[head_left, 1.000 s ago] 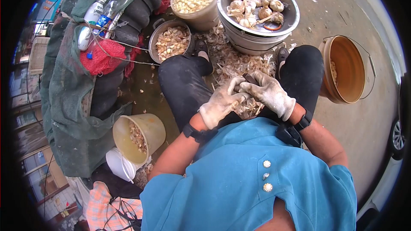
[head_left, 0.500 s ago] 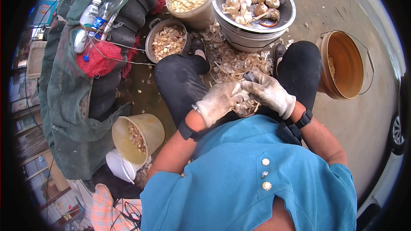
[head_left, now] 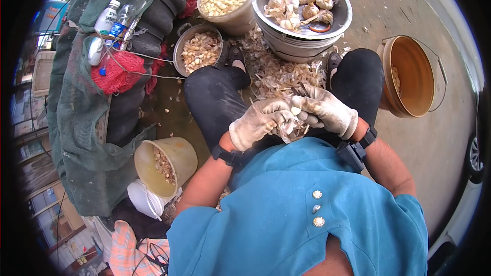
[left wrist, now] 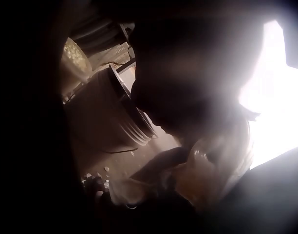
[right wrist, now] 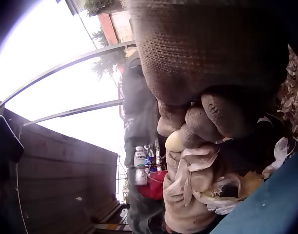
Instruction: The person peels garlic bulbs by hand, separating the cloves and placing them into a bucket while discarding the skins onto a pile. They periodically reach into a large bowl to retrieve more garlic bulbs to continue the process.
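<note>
In the head view the gloved right hand [head_left: 327,112] pinches a pale garlic clove [head_left: 295,111] between thumb and fingers; a thin dark object [head_left: 305,90] juts from that hand. The gloved left hand [head_left: 258,123] is close beside it with curled fingers. Papery garlic skin [head_left: 292,131] hangs below the hands, over the lap. From the right wrist, the clove [right wrist: 174,142] shows at the right hand's [right wrist: 207,114] fingertips, directly against the left hand [right wrist: 188,207], whose fingers grip torn skin [right wrist: 187,176]. The left wrist view is dark and blurred.
A metal basin [head_left: 343,18] of garlic bulbs rests on a bucket ahead. Left of it are a tub [head_left: 244,16] of peeled cloves and a pot [head_left: 179,53] of unpeeled ones. A brown bucket [head_left: 415,94] lies tilted at right; a cream bucket [head_left: 186,156] stands left. Skins litter the ground.
Both hands have drawn slightly apart, the left one moving left. The pale clove now shows between the fingertips. Since the first frame, the view has shifted a little.
</note>
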`<state>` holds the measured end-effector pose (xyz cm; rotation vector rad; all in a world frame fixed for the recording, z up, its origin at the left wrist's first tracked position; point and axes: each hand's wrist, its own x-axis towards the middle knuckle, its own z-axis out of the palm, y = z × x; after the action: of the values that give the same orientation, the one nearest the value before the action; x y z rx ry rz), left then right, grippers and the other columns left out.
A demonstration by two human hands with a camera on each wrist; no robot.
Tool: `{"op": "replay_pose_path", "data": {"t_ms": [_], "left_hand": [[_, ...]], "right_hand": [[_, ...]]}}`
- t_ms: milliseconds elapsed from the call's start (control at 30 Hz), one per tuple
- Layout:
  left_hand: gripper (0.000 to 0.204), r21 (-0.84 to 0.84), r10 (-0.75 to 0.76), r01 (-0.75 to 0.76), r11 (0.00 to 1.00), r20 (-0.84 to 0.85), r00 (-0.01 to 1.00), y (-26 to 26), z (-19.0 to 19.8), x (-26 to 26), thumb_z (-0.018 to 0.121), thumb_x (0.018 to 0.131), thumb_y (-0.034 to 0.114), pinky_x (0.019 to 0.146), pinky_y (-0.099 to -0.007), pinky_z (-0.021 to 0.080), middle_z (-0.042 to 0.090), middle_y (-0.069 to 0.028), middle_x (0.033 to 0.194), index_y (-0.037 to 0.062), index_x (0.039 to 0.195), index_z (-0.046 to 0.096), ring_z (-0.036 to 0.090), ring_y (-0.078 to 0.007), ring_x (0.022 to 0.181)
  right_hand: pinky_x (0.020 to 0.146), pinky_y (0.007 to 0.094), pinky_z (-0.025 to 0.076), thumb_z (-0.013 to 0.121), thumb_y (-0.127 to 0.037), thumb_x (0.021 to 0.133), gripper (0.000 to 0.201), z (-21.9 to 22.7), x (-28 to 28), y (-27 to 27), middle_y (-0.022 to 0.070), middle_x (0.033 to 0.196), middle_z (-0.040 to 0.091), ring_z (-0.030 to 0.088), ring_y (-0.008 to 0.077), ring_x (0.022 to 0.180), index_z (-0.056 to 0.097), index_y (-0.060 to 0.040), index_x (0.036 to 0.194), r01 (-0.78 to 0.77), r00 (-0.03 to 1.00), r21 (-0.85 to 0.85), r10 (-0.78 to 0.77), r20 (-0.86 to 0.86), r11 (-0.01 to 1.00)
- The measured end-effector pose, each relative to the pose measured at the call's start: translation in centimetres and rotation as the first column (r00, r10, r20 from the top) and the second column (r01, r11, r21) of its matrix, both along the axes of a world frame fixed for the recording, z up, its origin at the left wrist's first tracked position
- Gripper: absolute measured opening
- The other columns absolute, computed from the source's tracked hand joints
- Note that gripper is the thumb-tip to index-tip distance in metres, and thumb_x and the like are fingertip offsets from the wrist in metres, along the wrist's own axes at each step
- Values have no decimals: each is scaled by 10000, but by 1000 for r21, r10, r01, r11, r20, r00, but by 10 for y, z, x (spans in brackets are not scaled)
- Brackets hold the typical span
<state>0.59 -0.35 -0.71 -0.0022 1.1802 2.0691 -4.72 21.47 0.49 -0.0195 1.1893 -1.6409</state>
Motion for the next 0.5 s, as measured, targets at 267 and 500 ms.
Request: {"op": "replay_pose_path", "data": {"t_ms": [267, 500], "left_hand": [[325, -207, 51, -78, 975, -134, 990, 7, 17, -5, 634, 933, 317, 603, -190, 403, 628, -5, 846, 13, 1048, 626, 539, -55, 717], [376, -30, 153, -159, 987, -147, 977, -5, -6, 3, 654, 929, 374, 587, -178, 393, 642, -8, 858, 12, 1009, 591, 506, -39, 676]], "right_hand": [[445, 182, 276, 565, -357, 988, 308, 10, 1, -3, -31, 805, 603, 460, 5, 591, 576, -60, 1072, 38, 999, -18, -38, -9, 999], [417, 191, 231, 480, -376, 1014, 346, -8, -5, 15, -10, 712, 516, 338, 41, 487, 577, -50, 948, 194, 948, -269, -110, 299, 944]]}}
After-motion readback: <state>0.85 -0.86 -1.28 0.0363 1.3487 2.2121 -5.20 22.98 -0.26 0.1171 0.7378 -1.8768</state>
